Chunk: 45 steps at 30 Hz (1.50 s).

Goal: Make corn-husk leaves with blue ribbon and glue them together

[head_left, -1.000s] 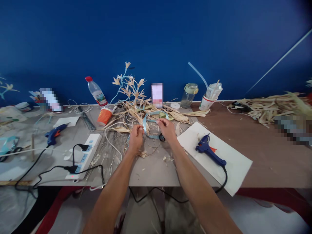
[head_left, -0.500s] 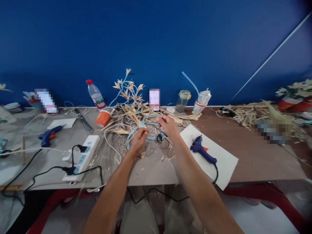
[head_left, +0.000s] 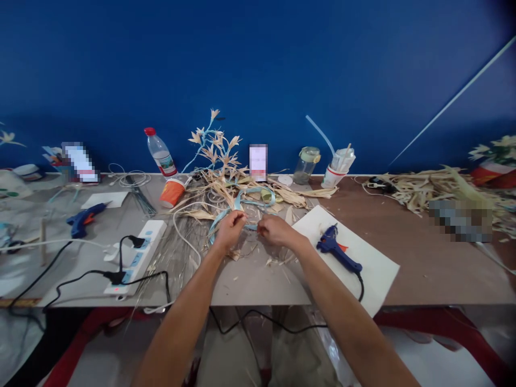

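My left hand [head_left: 231, 230] is closed in a pinch above the middle of the table, its fingertips beside a pale blue ribbon [head_left: 237, 201]. Whatever the pinch holds is too small or hidden to name. To its right, my right hand [head_left: 276, 230] is curled shut, the fingers facing the left hand with a small gap between the two. Its grip is hidden as well. The blue ribbon lies in loops behind and around the hands, among dried husk strips [head_left: 290, 198]. Behind them stands a branch of husk flowers [head_left: 213, 141] on blue-wrapped stems.
A blue glue gun [head_left: 337, 250] rests on white paper [head_left: 373, 285] at right; another glue gun [head_left: 84, 219] lies left. Near the left arm is a power strip [head_left: 139, 260] with black cords. A bottle [head_left: 161, 156], orange cup [head_left: 172, 193], phone [head_left: 258, 161] and jar [head_left: 305, 166] stand behind.
My right hand has come down toward the front edge and turned inward, now level with the left hand. My left hand has stayed nearly in place. The view has shifted slightly.
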Each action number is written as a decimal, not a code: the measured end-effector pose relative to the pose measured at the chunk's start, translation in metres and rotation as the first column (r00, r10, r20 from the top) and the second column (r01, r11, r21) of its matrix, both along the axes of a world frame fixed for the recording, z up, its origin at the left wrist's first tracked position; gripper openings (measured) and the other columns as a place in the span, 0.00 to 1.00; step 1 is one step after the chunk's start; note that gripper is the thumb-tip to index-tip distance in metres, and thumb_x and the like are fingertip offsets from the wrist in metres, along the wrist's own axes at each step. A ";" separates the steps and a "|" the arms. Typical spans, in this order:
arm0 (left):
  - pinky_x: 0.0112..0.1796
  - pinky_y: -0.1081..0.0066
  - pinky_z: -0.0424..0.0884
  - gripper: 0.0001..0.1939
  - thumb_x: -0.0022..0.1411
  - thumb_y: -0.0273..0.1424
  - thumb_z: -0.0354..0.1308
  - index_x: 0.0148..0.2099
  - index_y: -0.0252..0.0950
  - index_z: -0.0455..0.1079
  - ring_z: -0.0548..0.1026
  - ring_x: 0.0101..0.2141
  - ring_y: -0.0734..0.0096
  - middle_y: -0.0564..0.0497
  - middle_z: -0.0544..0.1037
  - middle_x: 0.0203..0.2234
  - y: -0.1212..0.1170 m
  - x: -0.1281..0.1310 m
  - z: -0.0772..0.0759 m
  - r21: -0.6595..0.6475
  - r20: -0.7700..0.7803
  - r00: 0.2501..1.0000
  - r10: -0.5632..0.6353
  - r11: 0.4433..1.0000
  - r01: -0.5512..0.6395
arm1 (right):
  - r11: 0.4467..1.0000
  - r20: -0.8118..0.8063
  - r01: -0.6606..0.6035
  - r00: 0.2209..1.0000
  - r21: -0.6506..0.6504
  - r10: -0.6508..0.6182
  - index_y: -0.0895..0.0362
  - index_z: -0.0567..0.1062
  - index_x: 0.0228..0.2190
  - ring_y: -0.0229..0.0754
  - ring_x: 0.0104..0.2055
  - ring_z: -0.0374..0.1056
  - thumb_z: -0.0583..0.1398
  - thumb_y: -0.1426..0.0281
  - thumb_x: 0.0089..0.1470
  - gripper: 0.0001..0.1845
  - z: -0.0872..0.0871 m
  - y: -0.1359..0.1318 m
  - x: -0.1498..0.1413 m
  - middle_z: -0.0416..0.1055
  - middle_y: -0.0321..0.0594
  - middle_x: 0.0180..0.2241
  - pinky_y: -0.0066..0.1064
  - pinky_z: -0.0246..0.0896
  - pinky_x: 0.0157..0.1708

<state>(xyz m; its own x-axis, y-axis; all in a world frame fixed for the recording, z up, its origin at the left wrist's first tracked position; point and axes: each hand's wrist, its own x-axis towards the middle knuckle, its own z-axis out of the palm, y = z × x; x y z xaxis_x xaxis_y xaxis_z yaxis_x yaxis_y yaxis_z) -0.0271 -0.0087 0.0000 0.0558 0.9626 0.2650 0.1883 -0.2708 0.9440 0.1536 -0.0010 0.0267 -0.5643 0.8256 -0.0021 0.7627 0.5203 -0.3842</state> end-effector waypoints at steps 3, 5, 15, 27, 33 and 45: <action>0.32 0.73 0.61 0.08 0.55 0.34 0.54 0.33 0.34 0.69 0.65 0.27 0.75 0.53 0.70 0.24 -0.001 0.000 0.004 -0.024 0.077 0.996 0.034 0.999 -0.032 | 0.990 -0.367 0.072 0.923 -0.123 -0.113 0.59 0.76 0.26 0.38 0.31 0.64 0.57 0.73 0.47 0.07 0.009 0.008 -0.001 0.71 0.39 0.27 0.28 0.54 0.32; 0.29 0.74 0.59 0.09 0.55 0.35 0.55 0.32 0.34 0.70 0.62 0.24 0.77 0.55 0.67 0.20 0.001 -0.001 0.004 -0.052 0.139 0.989 0.052 0.998 -0.045 | 0.950 -0.658 0.116 0.696 -0.291 -0.286 0.58 0.75 0.24 0.35 0.25 0.61 0.59 0.67 0.46 0.07 0.013 0.013 -0.004 0.69 0.34 0.22 0.27 0.54 0.29; 0.25 0.76 0.57 0.13 0.50 0.36 0.61 0.37 0.34 0.71 0.61 0.22 0.81 0.55 0.67 0.22 0.003 0.003 -0.003 -0.197 0.255 0.967 -0.012 0.978 0.064 | 0.746 -0.692 -0.299 -0.282 -0.595 -0.665 0.57 0.71 0.21 0.29 0.22 0.65 0.69 0.72 0.34 0.11 0.001 0.020 -0.029 0.70 0.31 0.21 0.21 0.62 0.24; 0.25 0.76 0.57 0.14 0.47 0.38 0.63 0.33 0.33 0.69 0.61 0.21 0.81 0.57 0.67 0.20 0.001 0.007 -0.004 -0.206 0.312 0.949 -0.051 0.971 0.120 | 0.871 -0.859 0.033 0.154 -0.490 -0.488 0.58 0.76 0.23 0.33 0.27 0.63 0.64 0.63 0.39 0.10 -0.010 0.007 -0.047 0.70 0.36 0.26 0.26 0.59 0.29; 0.26 0.76 0.59 0.14 0.49 0.39 0.62 0.28 0.35 0.63 0.59 0.21 0.81 0.57 0.61 0.19 0.000 0.003 0.006 -0.218 0.487 0.873 0.023 0.971 0.096 | 0.869 -0.813 -0.052 0.385 -0.492 -0.437 0.57 0.75 0.37 0.34 0.28 0.62 0.61 0.62 0.43 0.19 -0.013 0.011 -0.039 0.71 0.37 0.29 0.28 0.59 0.31; 0.20 0.78 0.53 0.14 0.52 0.35 0.62 0.31 0.36 0.58 0.52 0.17 0.87 0.55 0.69 0.28 0.004 -0.011 0.012 -0.219 0.702 0.711 0.045 0.963 0.156 | 0.891 -0.710 0.019 0.597 -0.453 -0.374 0.59 0.75 0.22 0.32 0.21 0.55 0.58 0.60 0.44 0.14 -0.007 0.009 -0.024 0.66 0.33 0.19 0.25 0.48 0.23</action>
